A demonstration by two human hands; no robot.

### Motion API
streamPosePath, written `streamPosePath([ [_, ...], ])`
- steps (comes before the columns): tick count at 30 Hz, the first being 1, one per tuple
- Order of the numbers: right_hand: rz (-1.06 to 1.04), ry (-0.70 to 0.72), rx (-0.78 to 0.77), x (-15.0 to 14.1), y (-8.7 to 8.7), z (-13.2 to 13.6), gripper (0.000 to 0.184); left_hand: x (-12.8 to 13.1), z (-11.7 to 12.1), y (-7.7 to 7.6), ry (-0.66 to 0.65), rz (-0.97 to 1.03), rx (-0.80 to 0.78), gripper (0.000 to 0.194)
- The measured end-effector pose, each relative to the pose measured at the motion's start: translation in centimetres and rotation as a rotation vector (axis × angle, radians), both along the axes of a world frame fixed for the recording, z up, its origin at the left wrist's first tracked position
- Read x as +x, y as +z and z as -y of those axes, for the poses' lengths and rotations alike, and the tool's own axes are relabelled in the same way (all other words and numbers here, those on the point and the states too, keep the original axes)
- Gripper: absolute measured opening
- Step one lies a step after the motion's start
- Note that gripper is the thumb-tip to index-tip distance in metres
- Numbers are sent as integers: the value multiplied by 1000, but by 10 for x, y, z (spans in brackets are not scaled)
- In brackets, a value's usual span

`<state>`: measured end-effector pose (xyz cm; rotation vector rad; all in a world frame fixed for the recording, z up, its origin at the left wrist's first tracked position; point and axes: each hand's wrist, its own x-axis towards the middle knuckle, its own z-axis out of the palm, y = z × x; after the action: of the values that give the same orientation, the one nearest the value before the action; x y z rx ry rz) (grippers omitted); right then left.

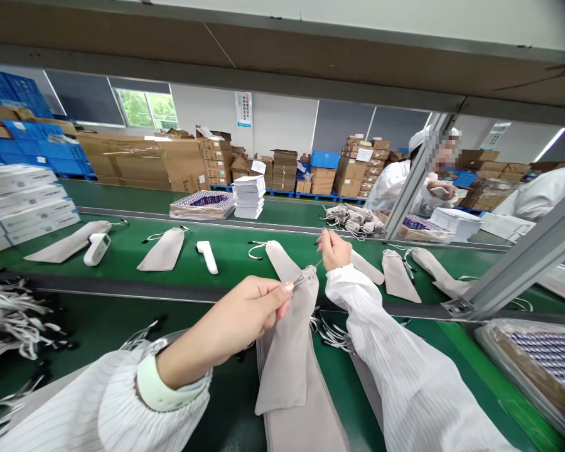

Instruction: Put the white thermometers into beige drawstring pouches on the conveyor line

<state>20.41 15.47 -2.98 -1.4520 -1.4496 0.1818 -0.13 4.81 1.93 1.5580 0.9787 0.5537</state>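
White sleeves (pixel 405 370), pale pouch (pixel 287 364), green bench (pixel 235 402), cartons (pixel 141 163) behind

The left hand (pixel 257 309) and right hand (pixel 334 250) pinch the drawstring (pixel 319 262) of a gathered beige pouch (pixel 289 358) above stacked pouches (pixel 308 430).

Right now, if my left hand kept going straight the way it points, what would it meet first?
Your left hand would probably meet the greyish-beige fabric drawstring pouch first, at its gathered neck, though depth is unclear.

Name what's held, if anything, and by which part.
A grey pouch, by its drawstring, pinched by left fingers and right fingers at opposite sides.
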Motion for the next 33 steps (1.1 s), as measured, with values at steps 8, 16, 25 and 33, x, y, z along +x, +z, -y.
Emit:
streamPosePath([
  [8,-334,1256,-430,-62,-1,42,63,5,-1,-6,491,343,569,29],
  [16,-299,-42,-90,-24,-5,8,57,5,-20,-25,157,-361,721,25],
  [25,288,-571,-652,78,-26,-24,60,15,-28,-64,-34,-704,846,9],
  [33,604,-203,-541,6,-48,-19,63,17,-22,-68,-81,-827,1060,11],
])
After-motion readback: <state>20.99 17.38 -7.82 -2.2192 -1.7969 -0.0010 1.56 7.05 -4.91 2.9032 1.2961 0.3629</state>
